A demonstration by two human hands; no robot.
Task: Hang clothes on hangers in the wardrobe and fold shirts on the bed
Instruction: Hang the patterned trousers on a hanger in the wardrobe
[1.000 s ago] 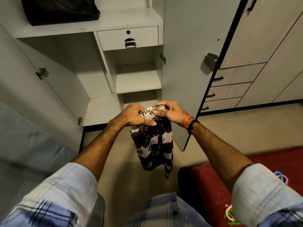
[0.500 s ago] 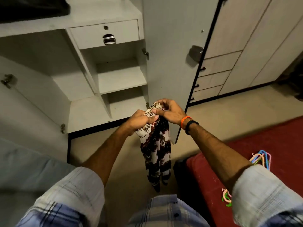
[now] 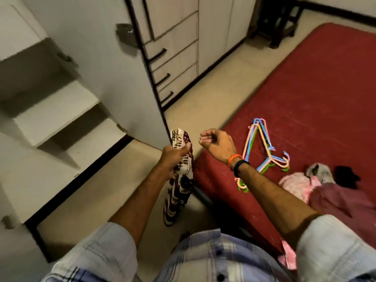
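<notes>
Left hand: the left hand point(image 3: 173, 157) is closed in a fist around the patterned garment point(image 3: 180, 178), which it grips near the top end; the hand is just beside the left edge of the bed point(image 3: 315, 94), over the floor point(image 3: 203, 102).
Patterned garment: a bunched cloth with dark brown, red and white print. It hangs down from the fist, beside the near corner of the bed, and a short part stands up above the fingers.
Right hand: the right hand point(image 3: 216, 144) holds nothing. Its fingers are loosely curled and the palm is turned to the left. It is over the near left corner of the bed, apart from the garment. On its wrist there is an orange band point(image 3: 234, 158) and a black band point(image 3: 240, 166).
Hangers: a bundle of coloured plastic hangers point(image 3: 264, 147) lies on the bed, just to the right of the right wrist.
Other clothes: a pink garment point(image 3: 295, 185), a maroon garment point(image 3: 341, 200), a grey piece point(image 3: 319, 171) and a black piece point(image 3: 345, 177) lie together on the near part of the bed, to the right of the hangers.
Wardrobe: the open wardrobe point(image 3: 57, 117), with white shelves, stands to the left of the bed, across the floor. Its door point(image 3: 105, 68) is swung out toward the bed.
Drawers: a unit with black handles point(image 3: 175, 64) is behind the wardrobe door.
Picture: it is blurred, so small details are not clear.
</notes>
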